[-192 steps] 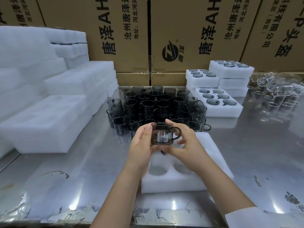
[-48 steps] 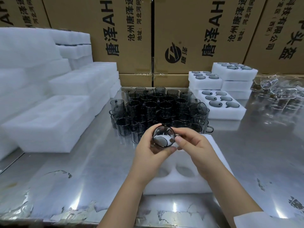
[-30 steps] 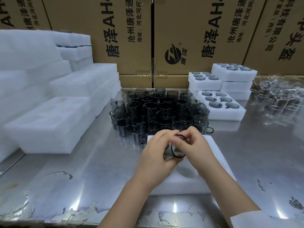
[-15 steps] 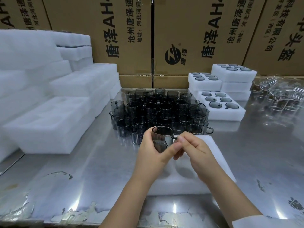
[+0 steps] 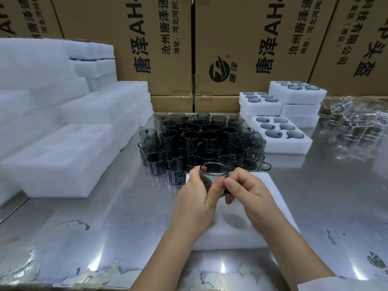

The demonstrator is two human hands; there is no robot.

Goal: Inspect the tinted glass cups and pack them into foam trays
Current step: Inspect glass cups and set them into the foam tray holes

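Note:
A grey tinted glass cup (image 5: pixel 214 171) is held upright above a white foam tray (image 5: pixel 279 198), mouth up. My left hand (image 5: pixel 196 198) wraps its fingers and thumb round the cup's left side and front. My right hand (image 5: pixel 245 190) pinches the cup's right side, where the handle is hidden under the fingers. The tray lies on the steel table, and one round pocket (image 5: pixel 235 220) shows between my wrists. Behind my hands stands a dense cluster of tinted cups (image 5: pixel 199 141).
Stacks of white foam trays (image 5: pixel 63 152) fill the left side. Filled trays with cups (image 5: pixel 280 134) sit at the right rear, more stacked behind. Clear glassware (image 5: pixel 357 122) lies far right. Cardboard boxes (image 5: pixel 241 45) wall the back. The steel table (image 5: pixel 126 217) has a worn front edge.
Over the past seconds both hands turned the cup from mouth-toward-me to upright. In the last half second it sank slightly toward the tray and my right hand closed in on its right side.

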